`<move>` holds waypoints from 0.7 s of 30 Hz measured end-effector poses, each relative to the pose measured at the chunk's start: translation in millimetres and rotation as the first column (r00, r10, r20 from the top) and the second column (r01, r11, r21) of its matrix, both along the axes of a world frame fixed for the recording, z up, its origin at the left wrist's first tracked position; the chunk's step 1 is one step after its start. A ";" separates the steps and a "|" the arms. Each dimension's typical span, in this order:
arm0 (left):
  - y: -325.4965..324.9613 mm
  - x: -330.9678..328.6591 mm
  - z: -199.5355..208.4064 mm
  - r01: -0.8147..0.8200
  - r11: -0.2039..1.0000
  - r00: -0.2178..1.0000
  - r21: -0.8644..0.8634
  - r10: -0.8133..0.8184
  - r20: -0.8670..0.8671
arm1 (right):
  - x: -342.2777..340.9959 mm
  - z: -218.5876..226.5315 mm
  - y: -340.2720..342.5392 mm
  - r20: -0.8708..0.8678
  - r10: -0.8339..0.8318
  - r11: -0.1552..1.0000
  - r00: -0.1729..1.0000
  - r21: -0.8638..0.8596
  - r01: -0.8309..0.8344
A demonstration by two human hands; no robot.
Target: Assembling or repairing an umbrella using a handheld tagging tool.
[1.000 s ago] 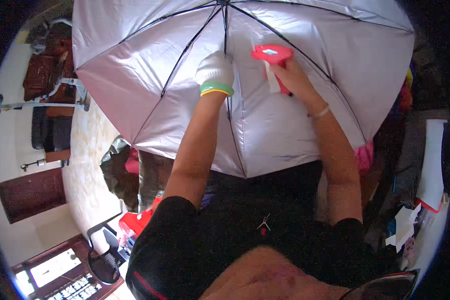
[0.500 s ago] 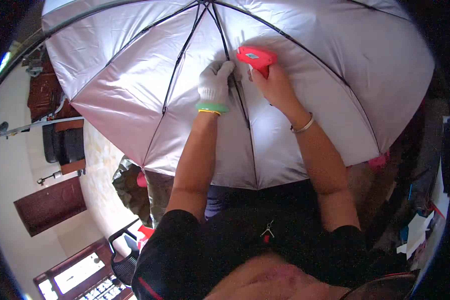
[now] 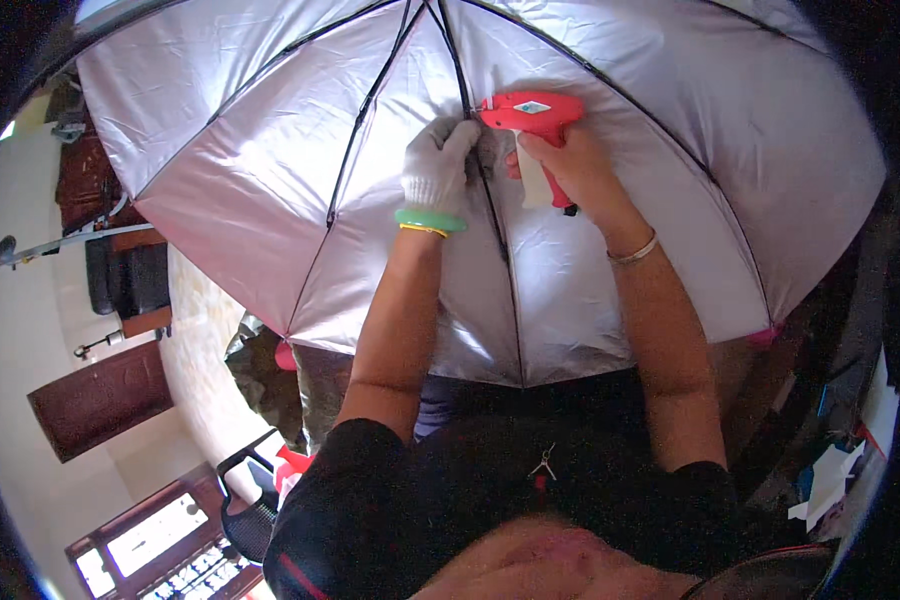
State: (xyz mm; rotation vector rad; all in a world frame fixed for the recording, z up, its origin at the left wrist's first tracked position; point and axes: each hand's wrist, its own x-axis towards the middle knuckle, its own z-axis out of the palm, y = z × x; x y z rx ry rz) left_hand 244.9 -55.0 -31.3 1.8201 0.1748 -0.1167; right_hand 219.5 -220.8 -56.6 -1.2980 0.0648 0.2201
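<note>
An opened umbrella with a silvery inner canopy spreads in front of me, its dark ribs fanning down from the top. My left hand, in a white knit glove, is closed on one black umbrella rib, fingers pinching it near its middle. My right hand is bare and grips a red tagging gun with a white trigger. The gun lies nearly level, its thin tip pointing left and reaching the rib just above my gloved fingers. Whether the tip touches the rib or the cloth, I cannot tell.
A black chair stands at lower left, beside a dark green cloth or bag. Farther left are a dark seat and a brown door. White papers lie among clutter at right.
The tagging gun has turned from facing me to a side-on, level pose, its tip now at the rib. The umbrella has shifted slightly; my left hand keeps its hold.
</note>
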 end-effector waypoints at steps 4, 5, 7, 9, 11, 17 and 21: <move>-2.1 -1.2 -1.5 -0.014 1.000 0.999 -0.014 0.014 0.049 | 3.0 6.5 -4.8 -0.042 0.069 0.997 0.997 -0.023 -0.070; -1.9 -0.8 -2.6 -0.028 0.997 0.999 -0.078 0.030 0.021 | 3.9 5.3 -5.7 -0.043 0.070 0.997 0.997 -0.024 -0.071; -1.1 0.1 -4.6 -0.034 0.988 0.999 -0.153 0.030 -0.026 | 6.0 2.6 -7.4 0.020 0.082 0.992 0.996 -0.098 -0.080; 0.4 1.2 -5.9 -0.046 0.973 0.997 -0.227 0.030 -0.074 | 7.2 1.0 -9.9 0.003 0.100 0.988 0.995 -0.119 -0.099; 1.4 3.1 -6.3 -0.005 0.998 0.999 -0.059 0.008 0.045 | 8.3 0.8 -9.4 -0.014 0.118 0.983 0.993 -0.139 -0.119; -5.7 -0.3 -1.1 -0.025 1.000 0.998 0.008 0.024 0.052 | 10.8 1.0 -0.8 0.126 0.057 0.980 0.990 -0.194 -0.032; -6.9 -2.0 -4.6 -0.020 0.994 0.997 -0.107 0.028 0.076 | 10.0 0.3 -10.6 -0.094 0.200 0.948 0.975 -0.233 -0.217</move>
